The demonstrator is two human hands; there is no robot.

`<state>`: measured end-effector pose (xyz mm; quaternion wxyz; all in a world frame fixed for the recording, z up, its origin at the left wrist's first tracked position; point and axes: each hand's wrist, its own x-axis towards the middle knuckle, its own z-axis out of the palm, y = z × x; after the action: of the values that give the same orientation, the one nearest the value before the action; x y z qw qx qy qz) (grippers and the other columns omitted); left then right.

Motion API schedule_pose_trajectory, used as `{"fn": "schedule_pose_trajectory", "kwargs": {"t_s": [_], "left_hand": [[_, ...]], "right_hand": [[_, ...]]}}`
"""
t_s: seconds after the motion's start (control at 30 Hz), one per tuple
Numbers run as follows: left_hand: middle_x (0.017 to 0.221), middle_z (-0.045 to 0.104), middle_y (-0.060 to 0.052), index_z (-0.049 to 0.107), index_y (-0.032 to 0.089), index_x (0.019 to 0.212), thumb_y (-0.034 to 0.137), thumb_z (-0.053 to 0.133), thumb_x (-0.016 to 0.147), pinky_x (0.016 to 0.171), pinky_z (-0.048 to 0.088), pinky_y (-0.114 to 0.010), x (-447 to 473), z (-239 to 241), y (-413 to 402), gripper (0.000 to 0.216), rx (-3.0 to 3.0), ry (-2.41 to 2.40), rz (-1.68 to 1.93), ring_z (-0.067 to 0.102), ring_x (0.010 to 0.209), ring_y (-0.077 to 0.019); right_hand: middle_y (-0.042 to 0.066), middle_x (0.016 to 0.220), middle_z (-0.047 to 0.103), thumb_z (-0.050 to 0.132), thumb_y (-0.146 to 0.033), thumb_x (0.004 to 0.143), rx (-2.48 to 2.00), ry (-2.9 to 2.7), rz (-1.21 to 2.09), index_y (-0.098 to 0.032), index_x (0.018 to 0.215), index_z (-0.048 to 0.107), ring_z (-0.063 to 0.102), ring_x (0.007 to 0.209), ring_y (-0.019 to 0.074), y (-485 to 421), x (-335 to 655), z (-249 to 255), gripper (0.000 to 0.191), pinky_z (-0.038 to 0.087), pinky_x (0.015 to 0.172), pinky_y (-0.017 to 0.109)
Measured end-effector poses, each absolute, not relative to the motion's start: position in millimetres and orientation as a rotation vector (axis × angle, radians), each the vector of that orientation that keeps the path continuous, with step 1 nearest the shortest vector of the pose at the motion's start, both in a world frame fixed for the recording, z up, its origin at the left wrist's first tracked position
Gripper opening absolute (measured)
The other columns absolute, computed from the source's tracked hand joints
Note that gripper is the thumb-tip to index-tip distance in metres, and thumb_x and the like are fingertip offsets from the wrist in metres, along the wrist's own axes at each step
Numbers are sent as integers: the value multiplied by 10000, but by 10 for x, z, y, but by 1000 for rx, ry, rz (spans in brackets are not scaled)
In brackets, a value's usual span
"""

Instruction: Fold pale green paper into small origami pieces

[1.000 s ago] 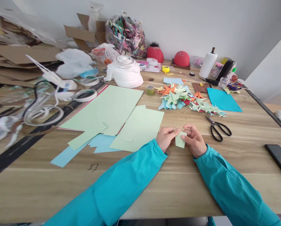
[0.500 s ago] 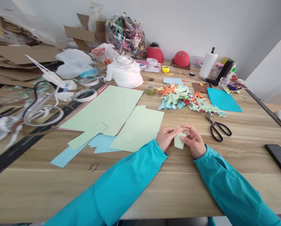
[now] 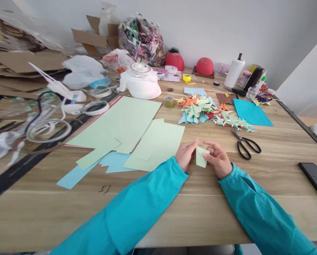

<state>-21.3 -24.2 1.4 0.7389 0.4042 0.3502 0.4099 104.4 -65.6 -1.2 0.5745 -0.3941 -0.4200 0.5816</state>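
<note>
Both my hands hold a small folded piece of pale green paper (image 3: 201, 158) just above the wooden table (image 3: 227, 198). My left hand (image 3: 185, 156) pinches its left edge, thumb and fingers pressed together. My right hand (image 3: 219, 158) grips the right side with curled fingers. Both arms wear teal sleeves. Large pale green sheets (image 3: 137, 131) lie just left of my hands.
Black scissors (image 3: 245, 144) lie right of my hands. A pile of folded paper shapes (image 3: 204, 111) and a teal sheet (image 3: 251, 112) sit behind. A black phone (image 3: 315, 179) lies at the right edge. Light blue paper scraps (image 3: 94, 168), a white kettle (image 3: 141, 82), tape rolls and cardboard crowd the left and back.
My left fingers have straightened and lifted along the paper's left edge, and the paper piece now stands a little more upright. My right hand barely moved.
</note>
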Motion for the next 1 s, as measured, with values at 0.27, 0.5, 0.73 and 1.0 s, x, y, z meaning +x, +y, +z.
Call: {"fn": "schedule_pose_trajectory", "kwargs": {"t_s": [0.27, 0.5, 0.73, 1.0], "left_hand": [[502, 563, 9, 571, 127, 529, 424, 677, 678, 450, 413, -236, -227, -35, -217, 349, 1034, 742, 951, 509, 465, -106], [457, 506, 31, 499, 137, 476, 414, 671, 685, 453, 384, -228, -218, -36, -218, 387, 1075, 776, 982, 474, 437, -86], [471, 519, 22, 549, 128, 490, 397, 695, 643, 466, 360, -217, -234, -26, -220, 342, 1258, 868, 973, 450, 466, -81], [466, 528, 23, 571, 127, 507, 393, 706, 630, 461, 375, -216, -223, 2, -228, 323, 1191, 875, 991, 459, 460, -83]], "right_hand": [[-59, 539, 572, 684, -408, 690, -965, -907, 1392, -191, 1042, 520, 507, 409, 92, -652, 1052, -33, 444, 431, 371, 209], [-96, 431, 519, 693, -401, 676, -1037, -1026, 1322, -182, 1052, 473, 459, 337, 85, -676, 1034, -21, 488, 379, 344, 192], [-107, 412, 500, 675, -413, 677, -1093, -1081, 1222, -186, 1053, 450, 429, 336, 72, -701, 1012, 42, 494, 363, 350, 178], [-73, 500, 562, 674, -394, 673, -1065, -1022, 1281, -202, 1001, 456, 468, 405, 85, -703, 1001, 43, 439, 381, 383, 193]]}}
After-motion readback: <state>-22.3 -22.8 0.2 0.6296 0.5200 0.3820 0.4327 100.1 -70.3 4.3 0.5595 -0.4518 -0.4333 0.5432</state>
